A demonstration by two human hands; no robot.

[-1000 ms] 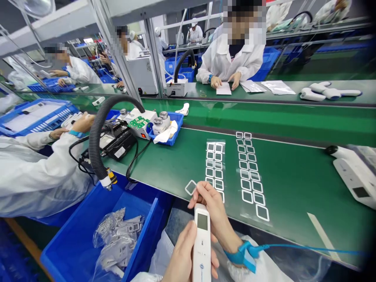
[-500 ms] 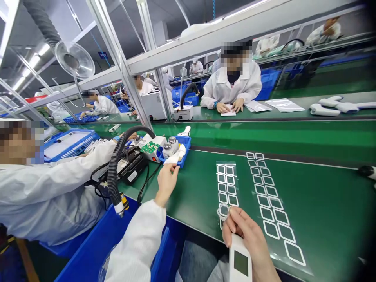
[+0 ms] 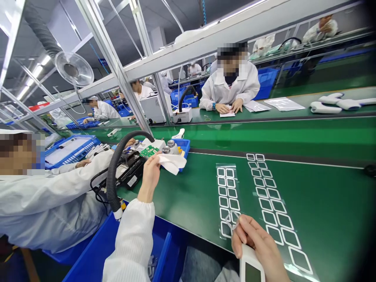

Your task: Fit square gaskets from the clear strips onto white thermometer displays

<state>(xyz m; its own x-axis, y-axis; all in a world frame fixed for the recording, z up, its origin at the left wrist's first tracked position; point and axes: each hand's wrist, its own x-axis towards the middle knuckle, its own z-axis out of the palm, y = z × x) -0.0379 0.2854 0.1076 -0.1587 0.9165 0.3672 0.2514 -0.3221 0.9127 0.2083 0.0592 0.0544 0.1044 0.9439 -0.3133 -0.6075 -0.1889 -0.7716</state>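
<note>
My left hand (image 3: 149, 174) pinches a white cloth (image 3: 173, 161), whose loose end spreads out over the edge of a small blue bin (image 3: 185, 145). In the bin stand metal-capped bottles (image 3: 170, 147). Low at the right, my right hand (image 3: 260, 243) grips a small clear squarish piece (image 3: 232, 220) between thumb and fingertips. The same hand also holds a white handheld device (image 3: 252, 264) with a grey screen, partly cut off by the frame's bottom. Behind the clear piece lies a sheet of white square outlines (image 3: 223, 192).
A second outline sheet (image 3: 268, 192) lies farther right on the green bench. At left are a black ribbed hose (image 3: 111, 172), a black tool case (image 3: 132, 172) and green circuit boards (image 3: 149, 151). A co-worker (image 3: 58, 199) reaches in there. Blue bins (image 3: 96, 250) sit below the bench edge.
My left hand has moved left and lifted the white cloth from the small blue bin. My right hand, with the device and clear piece, has shifted slightly right and down.
</note>
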